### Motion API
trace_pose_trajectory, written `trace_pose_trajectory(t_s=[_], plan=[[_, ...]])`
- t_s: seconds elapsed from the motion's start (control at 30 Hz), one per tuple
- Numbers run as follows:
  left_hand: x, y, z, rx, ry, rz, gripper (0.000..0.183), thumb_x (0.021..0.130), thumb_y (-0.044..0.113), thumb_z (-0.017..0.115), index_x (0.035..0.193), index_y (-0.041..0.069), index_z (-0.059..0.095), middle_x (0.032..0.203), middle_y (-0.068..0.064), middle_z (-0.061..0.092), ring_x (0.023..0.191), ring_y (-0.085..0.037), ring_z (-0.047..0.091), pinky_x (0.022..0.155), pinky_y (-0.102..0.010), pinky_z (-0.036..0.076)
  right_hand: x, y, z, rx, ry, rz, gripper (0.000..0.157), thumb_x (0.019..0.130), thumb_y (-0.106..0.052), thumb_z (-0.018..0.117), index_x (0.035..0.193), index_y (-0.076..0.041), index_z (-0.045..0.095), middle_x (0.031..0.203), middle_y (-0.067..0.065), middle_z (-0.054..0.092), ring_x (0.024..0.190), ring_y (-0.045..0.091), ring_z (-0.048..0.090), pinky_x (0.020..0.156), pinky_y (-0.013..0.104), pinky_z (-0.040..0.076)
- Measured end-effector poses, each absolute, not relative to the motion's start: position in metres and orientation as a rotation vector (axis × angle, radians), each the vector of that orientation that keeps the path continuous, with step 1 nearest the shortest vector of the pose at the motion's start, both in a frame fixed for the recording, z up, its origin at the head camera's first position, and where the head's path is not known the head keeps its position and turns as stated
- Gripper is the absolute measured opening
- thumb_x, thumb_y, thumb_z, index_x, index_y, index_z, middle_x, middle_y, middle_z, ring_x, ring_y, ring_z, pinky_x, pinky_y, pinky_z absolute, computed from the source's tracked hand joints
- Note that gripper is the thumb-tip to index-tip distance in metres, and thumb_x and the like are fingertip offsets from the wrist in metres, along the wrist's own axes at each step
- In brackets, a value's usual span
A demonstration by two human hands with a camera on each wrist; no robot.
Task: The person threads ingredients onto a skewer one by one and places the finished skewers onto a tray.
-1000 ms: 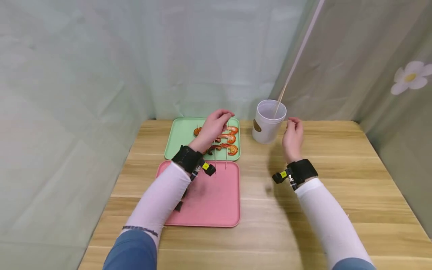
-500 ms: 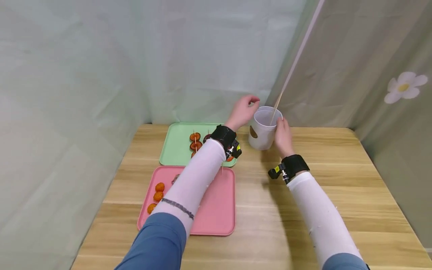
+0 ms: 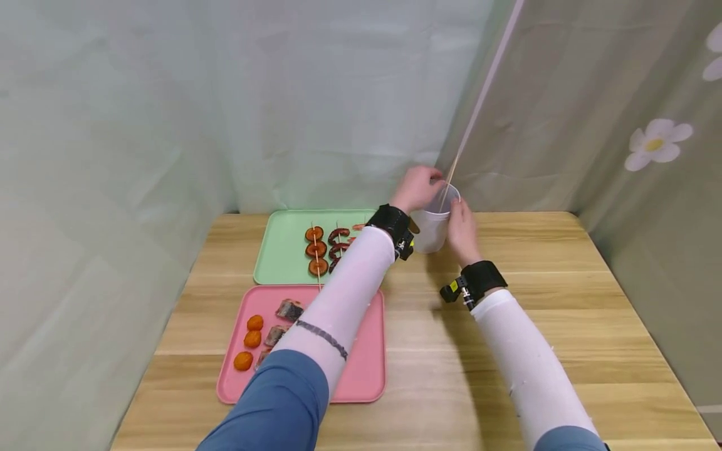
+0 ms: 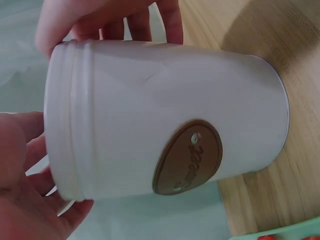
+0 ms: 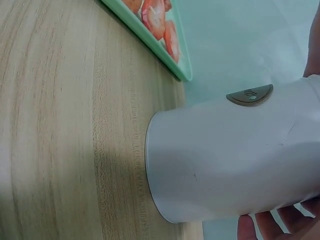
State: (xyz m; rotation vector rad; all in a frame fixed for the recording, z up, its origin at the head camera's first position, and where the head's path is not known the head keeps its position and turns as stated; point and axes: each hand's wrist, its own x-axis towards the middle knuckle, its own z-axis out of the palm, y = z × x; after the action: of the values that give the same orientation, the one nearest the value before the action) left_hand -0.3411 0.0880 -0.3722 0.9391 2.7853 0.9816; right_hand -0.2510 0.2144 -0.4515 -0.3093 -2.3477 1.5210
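A white cup (image 3: 430, 232) with a brown oval label (image 4: 188, 157) stands at the back of the table, with thin wooden skewers (image 3: 450, 176) leaning out of it. My right hand (image 3: 462, 232) grips the cup's right side, its thumb up at the rim and its fingers (image 4: 170, 20) on the wall. My left hand (image 3: 418, 188) is at the opposite side of the rim, fingers bent, the tips overlapping the skewers in the head view. In the left wrist view its fingers (image 4: 75, 212) lie behind and beside the rim; I cannot tell what they close on.
Left of the cup, a green tray (image 3: 284, 250) bears skewered round brown slices (image 3: 316, 249), curled dark red pieces (image 3: 338, 235) and shrimp. In front, a pink tray (image 3: 363, 376) holds orange balls (image 3: 252, 339) and grey fish pieces (image 3: 290, 309), partly under my left sleeve. Curtains hang behind the table.
My left hand has moved right from above the green tray to the cup's rim. My right hand has gone from beside the cup to gripping it.
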Motion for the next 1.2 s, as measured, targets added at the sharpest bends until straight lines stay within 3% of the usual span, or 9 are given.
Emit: trace_pose_trajectory(t_s=[0.23,0.47,1.2], plan=[[-0.339,0.096,-0.375,0.889,2.835,0.897,0.035,0.112,0.028,0.059,0.14,0.011,0.071,0.139,-0.005,0.07,0.131,-0.023,0.062,0.109,-0.032,0.046,-0.252,0.211,-0.452,-0.271,-2.321,1.512,0.06,0.117,-0.04,0.029,0.158,0.0,0.047,0.158,0.022,0.05,0.149,0.035,0.044,0.124,0.046,0.031],[-0.34,0.099,-0.379,0.819,2.88,0.978,0.029,0.111,0.029,0.062,0.132,0.014,0.076,0.13,-0.002,0.074,0.12,-0.019,0.067,0.099,-0.031,0.05,-0.25,0.207,-0.448,-0.255,-2.318,1.524,0.059,0.118,-0.039,0.029,0.159,0.0,0.045,0.16,0.021,0.048,0.151,0.033,0.042,0.125,0.045,0.03],[-0.339,0.091,-0.385,0.696,2.902,1.201,0.021,0.107,0.03,0.068,0.117,0.016,0.08,0.115,0.003,0.077,0.104,-0.015,0.069,0.087,-0.028,0.051,-0.249,0.2,-0.446,-0.253,-2.345,1.542,0.059,0.117,-0.041,0.028,0.158,-0.002,0.047,0.159,0.021,0.049,0.15,0.033,0.043,0.124,0.046,0.03]])
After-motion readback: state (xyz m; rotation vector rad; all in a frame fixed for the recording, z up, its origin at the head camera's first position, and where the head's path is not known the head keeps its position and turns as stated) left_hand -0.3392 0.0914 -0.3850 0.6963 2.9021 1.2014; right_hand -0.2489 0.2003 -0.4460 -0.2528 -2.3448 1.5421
